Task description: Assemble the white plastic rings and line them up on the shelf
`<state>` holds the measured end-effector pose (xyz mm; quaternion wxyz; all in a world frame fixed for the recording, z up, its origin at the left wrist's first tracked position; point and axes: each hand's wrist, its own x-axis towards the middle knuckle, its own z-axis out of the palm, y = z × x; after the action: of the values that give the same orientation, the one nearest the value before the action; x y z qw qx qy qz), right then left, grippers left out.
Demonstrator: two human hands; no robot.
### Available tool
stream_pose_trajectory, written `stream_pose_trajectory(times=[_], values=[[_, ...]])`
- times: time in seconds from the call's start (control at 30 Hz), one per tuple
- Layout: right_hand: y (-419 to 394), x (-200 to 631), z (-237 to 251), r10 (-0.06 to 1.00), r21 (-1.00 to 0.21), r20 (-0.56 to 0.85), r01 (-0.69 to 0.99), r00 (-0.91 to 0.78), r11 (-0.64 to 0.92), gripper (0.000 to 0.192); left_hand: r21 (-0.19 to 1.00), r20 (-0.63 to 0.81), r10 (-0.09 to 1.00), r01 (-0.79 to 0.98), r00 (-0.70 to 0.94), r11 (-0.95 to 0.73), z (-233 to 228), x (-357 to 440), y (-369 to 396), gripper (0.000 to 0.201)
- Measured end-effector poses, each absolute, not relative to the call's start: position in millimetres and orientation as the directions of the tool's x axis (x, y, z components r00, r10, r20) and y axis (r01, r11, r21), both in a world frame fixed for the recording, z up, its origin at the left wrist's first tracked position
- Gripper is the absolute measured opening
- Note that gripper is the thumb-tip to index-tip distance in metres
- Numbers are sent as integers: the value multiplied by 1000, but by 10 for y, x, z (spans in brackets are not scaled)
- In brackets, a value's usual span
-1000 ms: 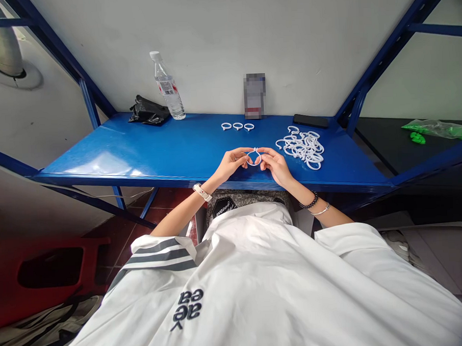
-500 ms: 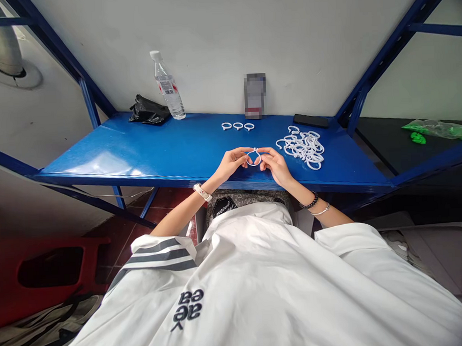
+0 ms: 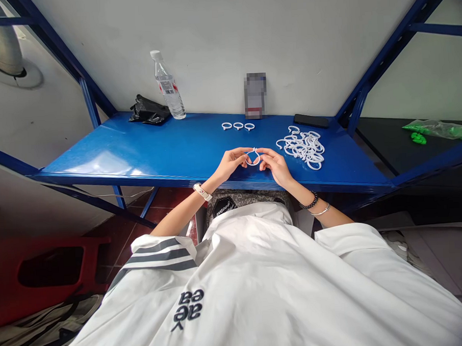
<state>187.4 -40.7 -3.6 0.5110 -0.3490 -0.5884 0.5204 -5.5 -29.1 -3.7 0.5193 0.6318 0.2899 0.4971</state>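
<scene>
Between my two hands, over the front part of the blue table (image 3: 169,150), is a white plastic ring (image 3: 253,164) with small tabs at its top. My left hand (image 3: 230,164) pinches its left side, with the index finger stretched to the tabs. On the other side my right hand (image 3: 274,165) grips the ring, its index finger also at the tabs. Three similar white rings (image 3: 238,126) lie in a row farther back. To the right of my hands is a loose pile of white rings (image 3: 304,147), several of them overlapping.
A water bottle (image 3: 170,94) and a crumpled black plastic bag (image 3: 148,111) stand at the back left. A blurred upright box-like object (image 3: 255,95) leans on the wall. Behind the pile lies a black phone (image 3: 311,120). Blue frame posts (image 3: 365,93) bound the table's sides.
The fingers press the ring's tabs slightly closer together. Otherwise both hands stay in place, and the row and pile have not moved.
</scene>
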Motion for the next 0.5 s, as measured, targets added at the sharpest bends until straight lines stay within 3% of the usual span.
stream_pose_trajectory(times=[0.5], values=[[-397,1883,-63,930,-961,275,-66,-245,267,28,950,303,893,-181,332,-255,-36,-37,-287,41]])
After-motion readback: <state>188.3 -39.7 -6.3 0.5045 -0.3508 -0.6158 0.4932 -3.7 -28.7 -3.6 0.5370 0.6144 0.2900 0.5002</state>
